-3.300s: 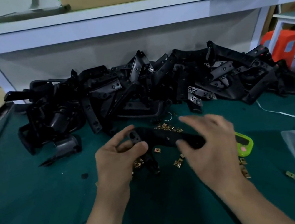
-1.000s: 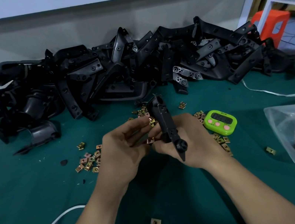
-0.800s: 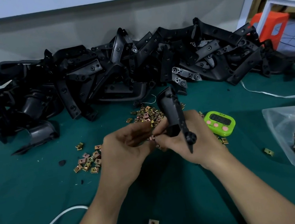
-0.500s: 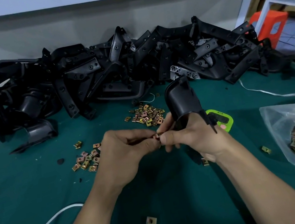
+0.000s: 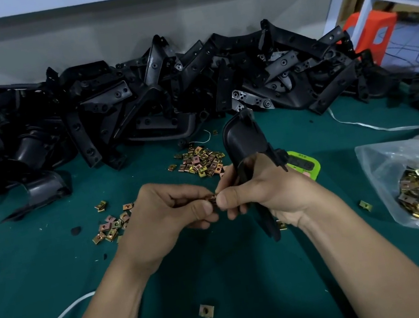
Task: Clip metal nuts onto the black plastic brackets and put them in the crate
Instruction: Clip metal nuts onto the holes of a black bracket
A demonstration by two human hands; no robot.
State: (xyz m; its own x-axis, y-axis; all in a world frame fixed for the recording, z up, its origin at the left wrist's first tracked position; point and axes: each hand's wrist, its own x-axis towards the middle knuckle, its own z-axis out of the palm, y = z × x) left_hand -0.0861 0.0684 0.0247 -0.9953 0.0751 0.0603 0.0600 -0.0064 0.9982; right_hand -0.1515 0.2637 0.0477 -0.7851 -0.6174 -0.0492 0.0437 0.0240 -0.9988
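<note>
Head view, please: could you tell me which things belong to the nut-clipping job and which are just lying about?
Job: held bracket, pinched nut, loose nuts, bracket pile, bag of nuts, left hand, right hand.
Lying about: green timer, orange stool.

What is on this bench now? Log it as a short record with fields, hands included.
left hand: pinches a small brass-coloured metal clip nut
right hand: grips a curved black plastic bracket, thumb at the nut
stock: pile of black plastic brackets at the back of the green mat
loose nuts: scattered brass-coloured clip nuts; more in a clear plastic bag
other: green digital timer
crate: not in view
</note>
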